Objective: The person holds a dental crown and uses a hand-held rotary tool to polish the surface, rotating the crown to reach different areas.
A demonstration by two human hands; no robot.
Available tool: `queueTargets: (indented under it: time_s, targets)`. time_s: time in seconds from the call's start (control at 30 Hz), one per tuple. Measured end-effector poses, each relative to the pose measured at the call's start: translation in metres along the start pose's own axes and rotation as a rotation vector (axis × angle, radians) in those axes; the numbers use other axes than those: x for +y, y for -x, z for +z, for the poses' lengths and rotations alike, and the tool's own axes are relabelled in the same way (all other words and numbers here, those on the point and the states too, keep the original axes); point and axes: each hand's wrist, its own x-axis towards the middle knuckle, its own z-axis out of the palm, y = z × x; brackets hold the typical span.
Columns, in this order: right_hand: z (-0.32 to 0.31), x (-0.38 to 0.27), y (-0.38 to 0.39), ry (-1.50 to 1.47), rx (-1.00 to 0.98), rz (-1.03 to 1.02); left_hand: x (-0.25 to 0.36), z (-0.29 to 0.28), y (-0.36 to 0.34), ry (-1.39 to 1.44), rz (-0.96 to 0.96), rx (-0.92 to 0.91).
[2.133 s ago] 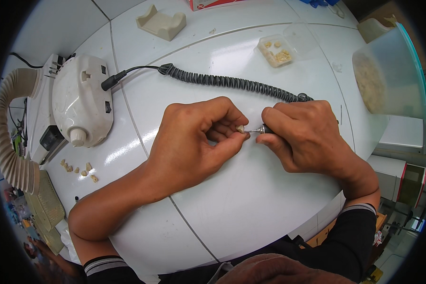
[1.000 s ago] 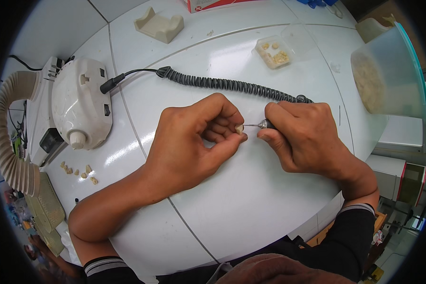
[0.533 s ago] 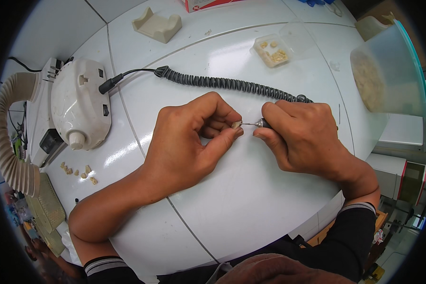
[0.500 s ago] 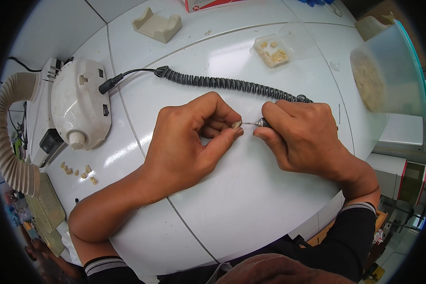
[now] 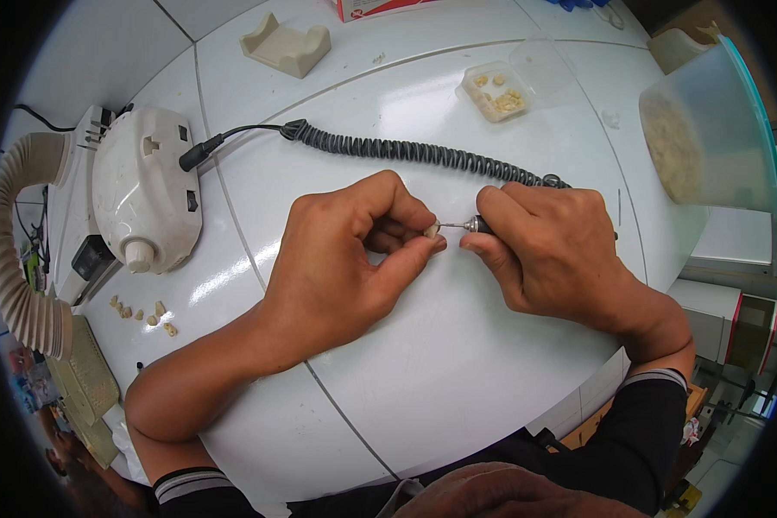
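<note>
Between the thumb and fingertips of my left hand (image 5: 341, 250) is a small cream tooth-shaped piece (image 5: 432, 230), partly hidden by the fingers. My right hand (image 5: 557, 246) is closed round a rotary handpiece (image 5: 483, 224), whose grip is mostly covered by the fingers. Its thin metal bur (image 5: 451, 225) points left, and the tip meets the tooth-shaped piece or lies right beside it; I cannot tell which. A black coiled cord (image 5: 406, 151) runs from behind my right hand to the white control unit (image 5: 147, 194) on the left.
Several loose tooth-like pieces (image 5: 153, 320) lie below the control unit. A lidded clear box (image 5: 470, 84) holds more. Farther back are a cream cradle (image 5: 287, 50) and a red-and-white box (image 5: 388, 9). A ribbed hose (image 5: 7, 229) curves at left; a translucent tub (image 5: 734, 164) stands right.
The tooth-shaped piece has turned a little in my left fingertips, to a more upright angle. Both hands have otherwise hardly moved.
</note>
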Motion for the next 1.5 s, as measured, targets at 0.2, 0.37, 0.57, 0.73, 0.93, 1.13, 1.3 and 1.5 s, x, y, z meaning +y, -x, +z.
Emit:
queueTargets:
  time_s: [0.2,0.37,0.57,0.73,0.93,1.13,1.3,1.5]
  targets:
    - [0.0001,0.0010,0.0002,0.001,-0.005,-0.005,0.0002,-0.0001,0.0001,-0.004,-0.010,-0.009]
    - [0.0012,0.0009,0.0001,0.003,0.002,0.004,-0.0010,0.0000,-0.0003,-0.007,0.014,-0.004]
    - [0.0004,0.0005,-0.0003,0.001,0.004,-0.012,0.0011,-0.0013,0.0000,-0.028,0.011,-0.013]
    - [0.0002,0.0006,-0.0003,0.013,0.000,-0.024,0.0005,-0.0006,-0.0004,-0.010,0.007,-0.012]
    - [0.0001,0.0005,-0.0004,0.008,-0.003,-0.016,0.0006,-0.0004,-0.0002,-0.018,0.006,-0.011]
    - [-0.0009,-0.0005,-0.0005,0.011,-0.008,-0.003,0.0003,-0.0005,-0.0001,-0.010,0.004,-0.012]
    - [-0.0008,-0.0002,-0.0003,0.010,-0.011,-0.011,-0.0006,-0.0003,0.0003,-0.021,0.012,-0.005]
    - [-0.0017,-0.0002,-0.0002,0.011,-0.016,-0.004,0.0007,-0.0001,0.0006,-0.045,0.043,-0.007]
